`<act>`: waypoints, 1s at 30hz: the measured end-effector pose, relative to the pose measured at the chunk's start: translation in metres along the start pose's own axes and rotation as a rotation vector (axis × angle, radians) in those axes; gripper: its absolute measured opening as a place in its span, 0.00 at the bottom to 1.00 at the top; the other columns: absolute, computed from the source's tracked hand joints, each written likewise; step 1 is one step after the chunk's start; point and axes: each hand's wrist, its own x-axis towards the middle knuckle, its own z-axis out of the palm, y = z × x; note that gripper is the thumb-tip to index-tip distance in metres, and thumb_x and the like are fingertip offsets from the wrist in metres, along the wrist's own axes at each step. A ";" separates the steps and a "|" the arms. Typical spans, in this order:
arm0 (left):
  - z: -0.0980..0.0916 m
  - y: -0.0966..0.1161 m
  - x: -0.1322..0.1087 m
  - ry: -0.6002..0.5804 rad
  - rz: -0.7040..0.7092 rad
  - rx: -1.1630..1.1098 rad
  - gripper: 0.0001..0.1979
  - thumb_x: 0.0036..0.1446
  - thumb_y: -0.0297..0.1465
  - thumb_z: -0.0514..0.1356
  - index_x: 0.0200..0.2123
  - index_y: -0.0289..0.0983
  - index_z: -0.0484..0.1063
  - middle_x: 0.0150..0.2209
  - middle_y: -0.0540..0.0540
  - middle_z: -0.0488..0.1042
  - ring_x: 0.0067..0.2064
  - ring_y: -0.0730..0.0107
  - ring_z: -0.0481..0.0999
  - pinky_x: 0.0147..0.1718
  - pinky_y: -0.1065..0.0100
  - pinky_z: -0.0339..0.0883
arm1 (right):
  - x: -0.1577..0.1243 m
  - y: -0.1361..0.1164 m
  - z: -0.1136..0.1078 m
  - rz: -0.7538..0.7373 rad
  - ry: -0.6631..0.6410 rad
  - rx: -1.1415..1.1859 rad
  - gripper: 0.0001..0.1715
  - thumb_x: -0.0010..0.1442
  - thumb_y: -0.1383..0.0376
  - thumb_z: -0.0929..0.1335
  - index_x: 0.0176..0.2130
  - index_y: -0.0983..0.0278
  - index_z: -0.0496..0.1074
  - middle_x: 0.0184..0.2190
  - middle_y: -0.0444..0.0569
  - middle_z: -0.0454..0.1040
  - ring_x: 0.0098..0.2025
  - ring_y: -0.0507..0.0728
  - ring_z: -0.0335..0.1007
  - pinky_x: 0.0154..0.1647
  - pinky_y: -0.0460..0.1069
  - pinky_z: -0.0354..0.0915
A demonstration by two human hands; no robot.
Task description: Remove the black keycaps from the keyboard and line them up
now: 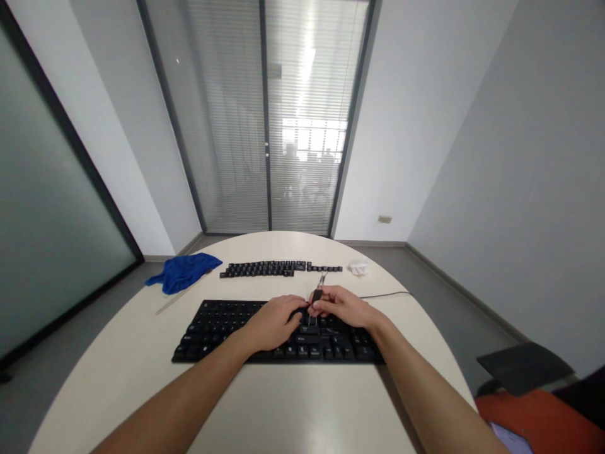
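A black keyboard (222, 325) lies across the table in front of me. My right hand (343, 304) pinches a keycap puller (318, 294) by its dark handle, above the right-hand part of the keyboard. Thin wires point down from it to the keys, and more metal sticks up at its upper end. Resting over the middle of the keyboard, my left hand (276, 321) has its thumb apart from its fingers, and its fingertips reach close to the puller. Whether the wires grip a key is too small to tell. Behind the keyboard, rows of loose black keycaps (259, 269) are laid out.
A blue cloth (184, 272) lies at the table's left, beside a thin pale stick (177, 299). Crumpled white tissue (358, 268) sits right of the keycaps. A black cable (387, 294) runs toward the table's right edge. An orange-seated chair (539, 419) stands at the lower right.
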 end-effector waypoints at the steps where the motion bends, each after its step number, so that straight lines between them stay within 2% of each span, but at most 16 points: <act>1: 0.000 0.000 0.000 0.000 0.001 -0.002 0.16 0.63 0.29 0.51 0.52 0.39 0.70 0.53 0.44 0.74 0.54 0.61 0.71 0.57 0.60 0.62 | 0.000 0.000 0.000 0.001 -0.001 -0.004 0.18 0.61 0.53 0.68 0.41 0.65 0.73 0.37 0.51 0.79 0.41 0.56 0.75 0.41 0.49 0.68; 6: -0.001 0.001 0.001 -0.005 -0.005 0.004 0.16 0.63 0.29 0.51 0.51 0.39 0.71 0.52 0.44 0.74 0.53 0.61 0.72 0.56 0.60 0.63 | -0.003 -0.016 0.002 -0.028 -0.031 -0.113 0.15 0.61 0.56 0.68 0.40 0.65 0.75 0.34 0.48 0.78 0.39 0.57 0.74 0.41 0.50 0.68; 11: -0.002 0.002 0.001 -0.004 -0.005 0.003 0.15 0.63 0.28 0.52 0.49 0.40 0.72 0.51 0.44 0.74 0.52 0.62 0.72 0.56 0.60 0.63 | -0.008 -0.026 0.004 -0.109 -0.009 -0.313 0.12 0.61 0.59 0.68 0.40 0.63 0.77 0.37 0.47 0.78 0.42 0.58 0.73 0.48 0.51 0.66; 19: -0.001 0.003 0.000 -0.001 0.009 0.020 0.15 0.62 0.30 0.54 0.51 0.39 0.71 0.53 0.43 0.74 0.53 0.61 0.72 0.56 0.61 0.62 | -0.004 -0.011 0.006 -0.062 0.009 -0.110 0.14 0.62 0.56 0.67 0.40 0.65 0.73 0.36 0.49 0.79 0.39 0.57 0.74 0.42 0.50 0.68; 30: -0.003 0.006 0.000 0.019 0.017 -0.061 0.15 0.61 0.34 0.57 0.50 0.41 0.72 0.53 0.44 0.74 0.53 0.61 0.72 0.56 0.61 0.63 | 0.001 0.003 -0.003 0.030 0.030 0.034 0.22 0.60 0.51 0.69 0.44 0.66 0.72 0.39 0.53 0.80 0.43 0.57 0.76 0.45 0.51 0.70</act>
